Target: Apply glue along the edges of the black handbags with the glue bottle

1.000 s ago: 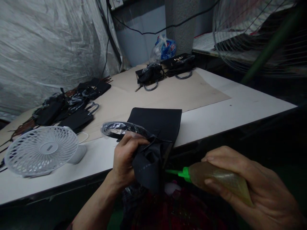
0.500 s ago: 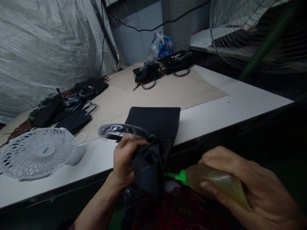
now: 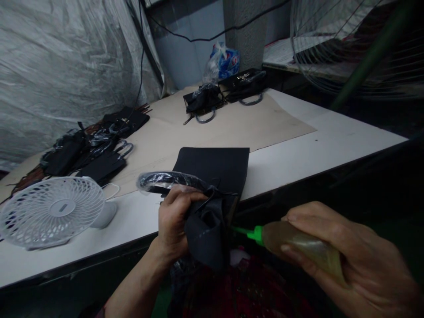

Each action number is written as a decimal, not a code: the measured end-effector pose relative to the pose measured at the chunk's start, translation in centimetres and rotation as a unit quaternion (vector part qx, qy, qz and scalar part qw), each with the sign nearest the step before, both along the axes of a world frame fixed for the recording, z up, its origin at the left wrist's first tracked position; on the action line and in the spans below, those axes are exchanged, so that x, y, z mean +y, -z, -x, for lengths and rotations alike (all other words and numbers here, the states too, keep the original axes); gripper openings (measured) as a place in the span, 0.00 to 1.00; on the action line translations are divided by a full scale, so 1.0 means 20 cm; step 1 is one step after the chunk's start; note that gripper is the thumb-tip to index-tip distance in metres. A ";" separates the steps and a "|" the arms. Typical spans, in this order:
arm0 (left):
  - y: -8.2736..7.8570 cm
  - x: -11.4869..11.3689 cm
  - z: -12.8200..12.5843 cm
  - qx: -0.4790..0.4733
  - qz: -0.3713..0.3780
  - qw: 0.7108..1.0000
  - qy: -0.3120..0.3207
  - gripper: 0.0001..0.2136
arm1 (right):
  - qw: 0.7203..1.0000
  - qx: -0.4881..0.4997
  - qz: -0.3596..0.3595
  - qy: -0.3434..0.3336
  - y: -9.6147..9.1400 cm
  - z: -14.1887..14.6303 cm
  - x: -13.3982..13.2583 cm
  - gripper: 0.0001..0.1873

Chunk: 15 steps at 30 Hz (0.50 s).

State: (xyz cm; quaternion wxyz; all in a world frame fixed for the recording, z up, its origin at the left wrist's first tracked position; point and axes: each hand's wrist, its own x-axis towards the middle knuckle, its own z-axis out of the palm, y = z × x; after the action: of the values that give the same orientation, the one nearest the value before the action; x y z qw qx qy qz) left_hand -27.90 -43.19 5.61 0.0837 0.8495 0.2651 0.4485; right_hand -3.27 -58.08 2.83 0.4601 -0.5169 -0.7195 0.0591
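Fan (image 3: 53,216) sits left on the table (image 3: 331,145), clear of your work. Your left hand (image 3: 174,223) clenches the black bag (image 3: 212,194) at the table edge; your right hand (image 3: 347,260) grips the glue bottle (image 3: 298,249), nozzle at the bag.

Light: dim overall, brightest on the pale worktop (image 3: 331,141).
Shadows: deep black below the worktop edge.
Glare: soft sheen on plastic sheeting (image 3: 66,57).
Blur: right hand (image 3: 351,260) smeared.
Edges: wide-angle bending.
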 end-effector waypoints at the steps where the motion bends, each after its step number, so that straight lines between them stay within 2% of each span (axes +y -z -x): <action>1: 0.00 0.00 0.00 0.002 0.003 1.000 0.002 0.02 | 1.000 0.005 0.007 -0.004 0.00 0.00 0.00 0.11; 6: 0.01 0.00 0.00 -0.003 0.007 1.000 -0.006 0.02 | 1.000 0.005 -0.003 0.023 0.00 0.00 0.00 0.12; 11: 0.01 0.00 0.00 -0.004 0.006 1.000 0.001 0.01 | 1.000 0.003 0.001 -0.018 0.00 0.01 0.00 0.10; 15: 0.02 0.00 0.00 -0.004 0.000 1.000 -0.007 0.02 | 1.000 0.009 -0.001 0.021 0.00 0.01 0.02 0.11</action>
State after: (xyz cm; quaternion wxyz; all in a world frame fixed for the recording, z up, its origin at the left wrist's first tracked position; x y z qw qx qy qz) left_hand -27.96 -43.27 5.27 0.0820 0.8459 0.2707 0.4522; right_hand -3.41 -57.74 2.80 0.4685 -0.5308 -0.7042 0.0529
